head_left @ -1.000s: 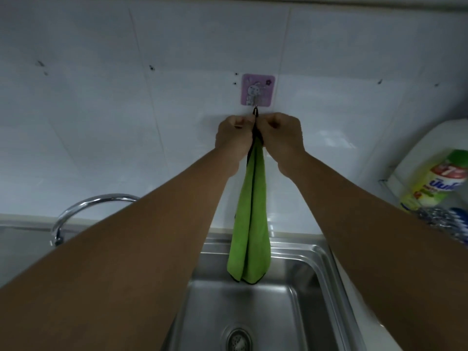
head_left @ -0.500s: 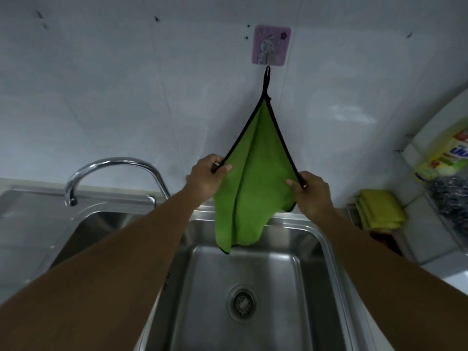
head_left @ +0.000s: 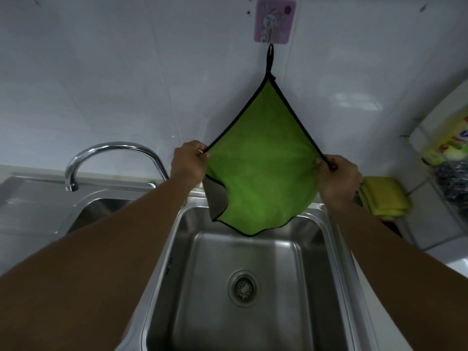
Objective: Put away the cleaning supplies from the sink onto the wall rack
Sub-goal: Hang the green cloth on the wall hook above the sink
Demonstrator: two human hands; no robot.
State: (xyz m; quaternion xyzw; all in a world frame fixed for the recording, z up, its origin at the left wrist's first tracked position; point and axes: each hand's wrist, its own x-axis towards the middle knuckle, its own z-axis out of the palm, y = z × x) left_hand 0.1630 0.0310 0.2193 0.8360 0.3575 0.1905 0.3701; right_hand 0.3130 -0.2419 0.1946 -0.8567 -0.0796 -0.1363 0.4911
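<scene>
A green cloth [head_left: 260, 173] with black edging hangs by its black loop from a purple adhesive hook [head_left: 274, 21] on the white tiled wall. My left hand [head_left: 188, 163] pinches the cloth's left corner, and my right hand [head_left: 338, 176] pinches its right corner. Together they hold the cloth spread flat in a diamond shape above the steel sink [head_left: 316, 249]. Its lower left corner folds over and shows a grey back.
A curved chrome faucet [head_left: 106, 153] stands at the left, over a second basin. Folded yellow cloths [head_left: 382, 198] lie right of the sink. A wire wall rack [head_left: 430, 178] at the far right holds a bottle and a dark scrubber [head_left: 453, 178].
My hands went down from the loop at the hook to the cloth's side corners and pulled it wide open. The view tilted down toward the sink.
</scene>
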